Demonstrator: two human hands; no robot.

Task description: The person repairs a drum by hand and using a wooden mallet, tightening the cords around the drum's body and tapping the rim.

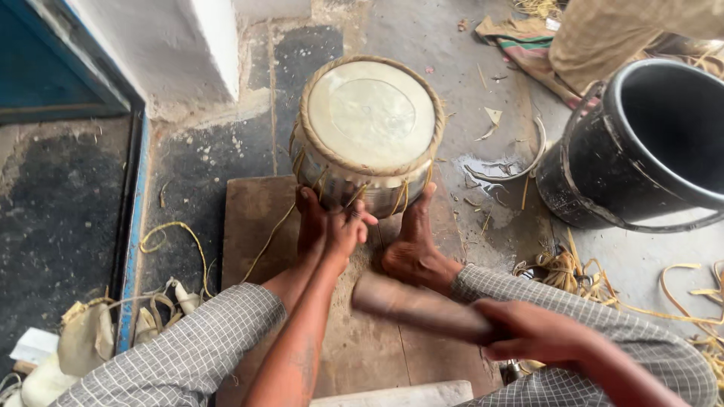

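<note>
Left hand (343, 230) pinching lacing strap (354, 197) at base of drum (369, 132) braced between feet on wooden board (362, 339), right hand (532, 332) gripping wooden stick (418, 307) mid-swing — best keep strap taut, strike square, clear of fingers.

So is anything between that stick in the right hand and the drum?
Yes. The left hand grips lacing at the drum base, directly between it and the stick in the right hand. Both feet also brace the drum.
</note>
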